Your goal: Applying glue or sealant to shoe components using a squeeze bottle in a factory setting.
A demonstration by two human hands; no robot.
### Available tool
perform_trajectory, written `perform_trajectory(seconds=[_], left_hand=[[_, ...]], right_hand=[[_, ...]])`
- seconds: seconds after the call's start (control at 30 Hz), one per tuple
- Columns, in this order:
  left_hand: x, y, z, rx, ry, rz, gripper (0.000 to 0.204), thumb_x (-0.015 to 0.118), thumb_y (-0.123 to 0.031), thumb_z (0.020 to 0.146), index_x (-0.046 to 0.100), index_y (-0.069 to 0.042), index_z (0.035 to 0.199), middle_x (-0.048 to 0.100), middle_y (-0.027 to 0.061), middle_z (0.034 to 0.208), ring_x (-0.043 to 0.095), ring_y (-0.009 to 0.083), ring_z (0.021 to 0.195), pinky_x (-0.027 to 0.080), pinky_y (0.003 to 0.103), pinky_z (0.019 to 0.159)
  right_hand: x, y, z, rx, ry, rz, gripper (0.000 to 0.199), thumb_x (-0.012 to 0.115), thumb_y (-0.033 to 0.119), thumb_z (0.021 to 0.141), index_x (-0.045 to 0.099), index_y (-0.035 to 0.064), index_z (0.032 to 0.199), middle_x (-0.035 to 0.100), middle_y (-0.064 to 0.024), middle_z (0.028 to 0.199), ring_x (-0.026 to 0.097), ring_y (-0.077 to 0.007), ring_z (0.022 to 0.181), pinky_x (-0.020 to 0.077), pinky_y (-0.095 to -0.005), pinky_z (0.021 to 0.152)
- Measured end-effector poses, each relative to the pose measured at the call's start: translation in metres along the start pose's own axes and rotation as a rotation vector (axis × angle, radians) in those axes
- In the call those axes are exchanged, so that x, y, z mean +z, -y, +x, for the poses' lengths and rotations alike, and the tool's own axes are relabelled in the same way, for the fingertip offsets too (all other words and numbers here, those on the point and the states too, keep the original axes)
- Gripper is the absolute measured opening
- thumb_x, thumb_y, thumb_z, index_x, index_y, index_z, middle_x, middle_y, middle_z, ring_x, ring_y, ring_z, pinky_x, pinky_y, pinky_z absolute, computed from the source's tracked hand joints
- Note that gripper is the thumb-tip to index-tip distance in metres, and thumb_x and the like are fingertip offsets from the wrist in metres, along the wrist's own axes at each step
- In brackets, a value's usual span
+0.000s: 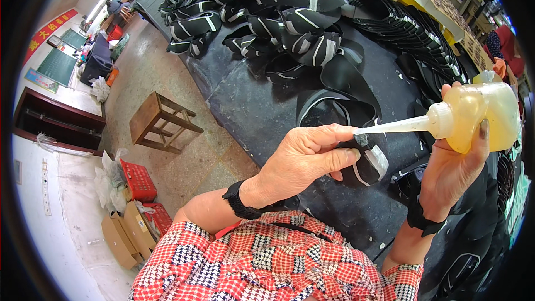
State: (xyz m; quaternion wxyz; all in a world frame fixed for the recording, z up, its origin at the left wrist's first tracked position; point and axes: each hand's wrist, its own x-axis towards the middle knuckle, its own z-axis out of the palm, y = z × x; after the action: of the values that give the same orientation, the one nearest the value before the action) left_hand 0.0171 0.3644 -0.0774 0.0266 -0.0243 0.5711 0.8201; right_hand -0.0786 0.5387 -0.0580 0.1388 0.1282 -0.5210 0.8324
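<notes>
My left hand [312, 159] pinches the end of a black strip [359, 171] with a pale line along it, thumb on the near side. A whitish patch [377, 160] shows near the strip's end. In my right hand [454, 170] is a squeeze bottle [476, 112] of yellowish liquid, tipped on its side with fingers and thumb around it. Its long white nozzle [398, 126] points left, the tip at the strip beside my left forefinger. Whether liquid is coming out is too small to tell. Behind my left hand, a looped black strip [334, 103] lies on the dark table [234, 95].
Many folded black strips [278, 17] with pale lines are heaped at the table's far side. A long row of stacked black pieces [407, 36] curves along the right. On the floor at left stand a wooden stool [161, 122], red crates [139, 181] and cardboard boxes [125, 234].
</notes>
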Motion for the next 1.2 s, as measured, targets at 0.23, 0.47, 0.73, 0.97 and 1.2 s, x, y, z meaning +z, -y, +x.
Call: perform_trajectory(seconds=[0.23, 0.47, 0.73, 0.97, 1.2], left_hand=[[0.001, 0.002, -0.001, -0.006, -0.007, -0.002, 0.024, 0.056, 0.001, 0.078, 0.057, 0.002, 0.102, 0.059, 0.0084, 0.087, 0.057, 0.0111, 0.072, 0.05, 0.021, 0.059], [0.004, 0.006, 0.007, -0.017, 0.013, 0.018, 0.024, 0.056, 0.0, 0.079, 0.056, 0.002, 0.103, 0.06, 0.0078, 0.086, 0.057, 0.0107, 0.071, 0.049, 0.021, 0.061], [-0.013, -0.006, 0.001, -0.126, -0.031, 0.098, 0.026, 0.055, -0.011, 0.081, 0.056, -0.001, 0.106, 0.058, -0.0008, 0.081, 0.049, 0.0031, 0.064, 0.04, 0.017, 0.054], [-0.03, -0.096, -0.004, -0.22, 0.134, 0.154, 0.026, 0.058, -0.011, 0.079, 0.056, 0.001, 0.102, 0.06, -0.0005, 0.083, 0.051, 0.0024, 0.064, 0.04, 0.016, 0.052], [-0.028, -0.21, 0.043, 0.192, 0.232, 0.481, 0.03, 0.05, 0.006, 0.07, 0.057, 0.003, 0.099, 0.059, 0.0087, 0.091, 0.056, 0.011, 0.074, 0.045, 0.023, 0.067]], right_hand=[[-0.012, 0.007, -0.002, -0.001, -0.008, 0.024, 0.054, 0.05, 0.033, 0.083, 0.036, -0.0026, 0.121, 0.048, -0.0217, 0.113, 0.05, -0.0315, 0.105, 0.046, -0.034, 0.083], [-0.011, -0.003, 0.0, 0.039, -0.056, -0.031, 0.055, 0.05, 0.033, 0.083, 0.035, -0.0026, 0.122, 0.047, -0.0221, 0.113, 0.05, -0.0305, 0.105, 0.045, -0.0332, 0.084], [-0.034, 0.017, 0.0, 0.219, -0.106, 0.278, 0.064, 0.048, 0.041, 0.081, 0.028, 0.0022, 0.127, 0.045, -0.0207, 0.116, 0.049, -0.0286, 0.104, 0.0508, -0.0338, 0.07], [-0.023, 0.008, -0.02, 0.479, -0.227, 0.451, 0.05, 0.053, 0.04, 0.079, 0.039, 0.0066, 0.114, 0.052, -0.0156, 0.1, 0.057, -0.023, 0.085, 0.0533, -0.0273, 0.051], [-0.048, -0.003, -0.011, 0.444, -0.271, 0.749, 0.047, 0.053, 0.032, 0.081, 0.04, 0.0079, 0.12, 0.047, -0.0152, 0.116, 0.052, -0.0292, 0.102, 0.0542, -0.0405, 0.066]])
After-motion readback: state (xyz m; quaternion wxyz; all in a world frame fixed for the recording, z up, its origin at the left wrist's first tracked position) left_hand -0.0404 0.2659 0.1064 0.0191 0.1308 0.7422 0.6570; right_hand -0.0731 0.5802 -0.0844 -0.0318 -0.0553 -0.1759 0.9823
